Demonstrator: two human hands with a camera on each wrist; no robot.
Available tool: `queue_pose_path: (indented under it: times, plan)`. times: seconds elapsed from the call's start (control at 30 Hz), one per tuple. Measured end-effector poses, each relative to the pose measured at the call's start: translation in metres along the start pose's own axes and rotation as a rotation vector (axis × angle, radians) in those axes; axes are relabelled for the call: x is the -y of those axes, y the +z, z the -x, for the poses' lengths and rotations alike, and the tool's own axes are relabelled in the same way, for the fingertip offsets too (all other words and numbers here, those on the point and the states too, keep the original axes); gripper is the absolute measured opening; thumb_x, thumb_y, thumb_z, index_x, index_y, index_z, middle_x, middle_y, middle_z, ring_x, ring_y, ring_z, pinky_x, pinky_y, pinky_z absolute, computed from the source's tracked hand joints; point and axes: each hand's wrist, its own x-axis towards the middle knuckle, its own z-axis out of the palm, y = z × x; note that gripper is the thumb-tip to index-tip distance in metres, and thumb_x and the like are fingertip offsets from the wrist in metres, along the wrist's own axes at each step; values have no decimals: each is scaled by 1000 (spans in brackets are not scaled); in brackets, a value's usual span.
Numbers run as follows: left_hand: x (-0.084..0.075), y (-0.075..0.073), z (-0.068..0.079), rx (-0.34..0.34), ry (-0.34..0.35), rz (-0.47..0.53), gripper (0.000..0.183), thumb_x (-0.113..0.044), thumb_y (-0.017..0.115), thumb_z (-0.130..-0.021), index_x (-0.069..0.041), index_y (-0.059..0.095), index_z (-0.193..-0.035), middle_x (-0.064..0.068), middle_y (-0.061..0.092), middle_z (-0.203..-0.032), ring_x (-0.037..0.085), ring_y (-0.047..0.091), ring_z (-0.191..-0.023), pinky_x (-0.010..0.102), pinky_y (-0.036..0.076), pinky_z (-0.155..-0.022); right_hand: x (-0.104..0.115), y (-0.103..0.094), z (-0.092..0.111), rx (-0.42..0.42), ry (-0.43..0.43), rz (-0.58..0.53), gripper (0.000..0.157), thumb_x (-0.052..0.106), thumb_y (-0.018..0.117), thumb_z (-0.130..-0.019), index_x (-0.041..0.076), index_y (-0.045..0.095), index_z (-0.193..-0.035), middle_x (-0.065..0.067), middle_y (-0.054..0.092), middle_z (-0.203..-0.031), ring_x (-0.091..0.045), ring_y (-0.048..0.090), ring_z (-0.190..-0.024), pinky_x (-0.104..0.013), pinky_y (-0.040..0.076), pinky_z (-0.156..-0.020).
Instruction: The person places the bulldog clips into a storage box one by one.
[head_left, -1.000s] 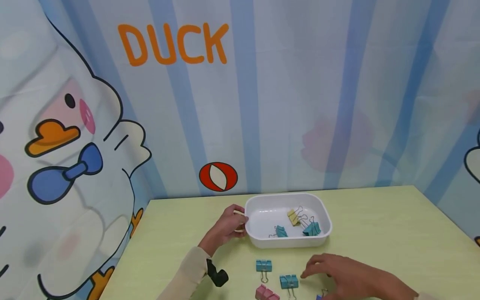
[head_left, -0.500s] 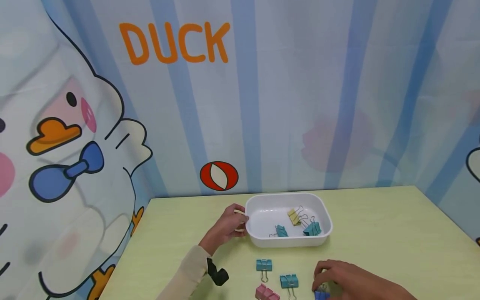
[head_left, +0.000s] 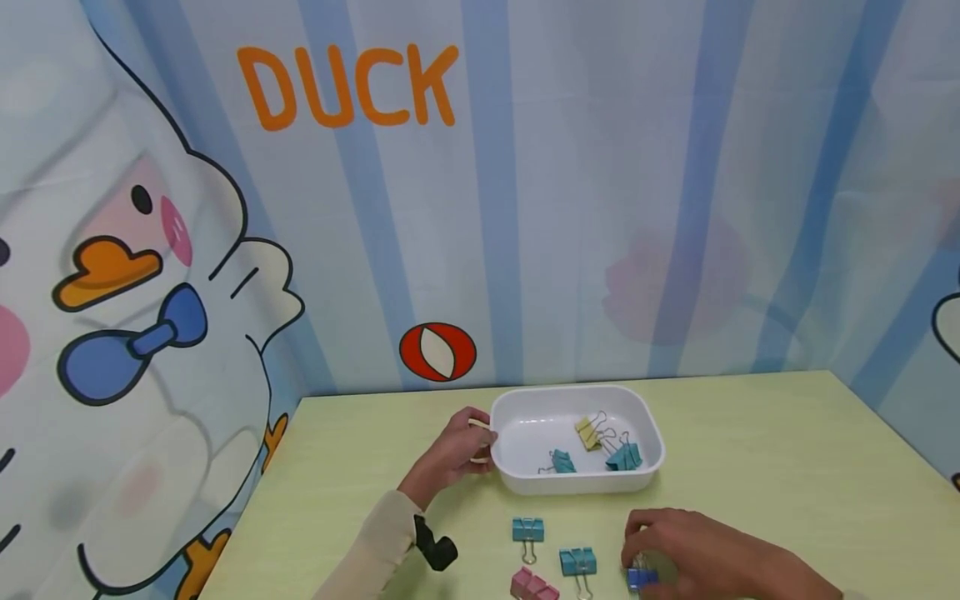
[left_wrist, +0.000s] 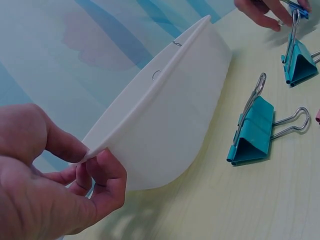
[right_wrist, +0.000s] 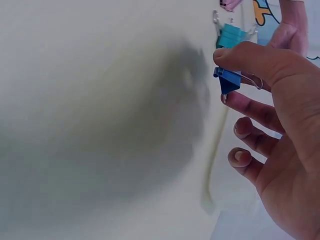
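My left hand pinches the left rim of a white plastic tray; the left wrist view shows thumb and fingertips on that rim. Inside lie a yellow binder clip and two teal ones, one at the front. A blue binder clip is pinched between thumb and forefinger of my right hand, low in front of the tray. To its left are a teal binder clip, another teal clip nearer the tray, and a pink binder clip.
The pale yellow table ends at a cloth backdrop with blue stripes and a printed duck. A black strap mount sits on my left wrist.
My right hand has come down onto the blue binder clip, gripped it and moved slightly up with it. My left hand and the tray stay in place.
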Motion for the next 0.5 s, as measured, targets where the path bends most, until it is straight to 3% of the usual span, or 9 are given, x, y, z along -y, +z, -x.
queue_pose_path:
  times: [0.13,0.37,0.5]
  plan:
    - [0,0,0,-4,-4,-5,39,-3,57,-99,-1,44,-135,18,54,-109,26,58,-80,33,54,-67,8,-19,-1,-34,-86,109,22,38,83,-86,38,76,-107,20,59,-106,-4,54,-89,-33,56,-83]
    - [0,0,0,12,3,6,38,-4,56,-99,0,43,-135,19,54,-107,25,56,-75,33,52,-65,29,-67,-2,-107,-179,222,22,40,80,-90,36,75,-111,15,62,-114,-7,58,-98,-40,57,-88]
    - [-1,1,1,11,3,8,40,-3,56,-99,1,42,-136,19,54,-107,25,56,-75,33,52,-64,39,-94,-8,-162,-228,265,23,38,79,-90,33,75,-113,12,64,-116,-8,60,-101,-37,57,-88]
